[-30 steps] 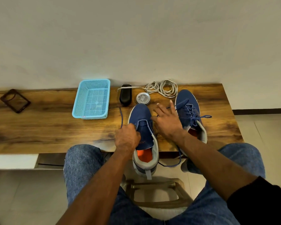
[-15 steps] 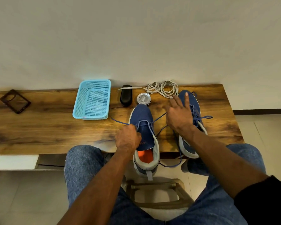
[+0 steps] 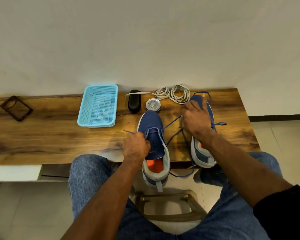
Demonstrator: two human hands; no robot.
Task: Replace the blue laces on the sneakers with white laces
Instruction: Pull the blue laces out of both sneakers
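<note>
On your wooden table point(image 3: 42, 135) sit a light-blue mesh basket point(image 3: 98, 106), a black brush point(image 3: 134, 100), a round tin point(image 3: 153, 105) and a dark frame point(image 3: 16, 108).

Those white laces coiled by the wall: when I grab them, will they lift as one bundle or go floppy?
Likely floppy: the white laces lie in loose, untied loops. One end trails past the black brush, so they may snag it. Probably light.

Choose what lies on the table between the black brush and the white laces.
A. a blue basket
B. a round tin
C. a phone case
B: the round tin sits right of the black brush and just left of and below the white laces.
</note>
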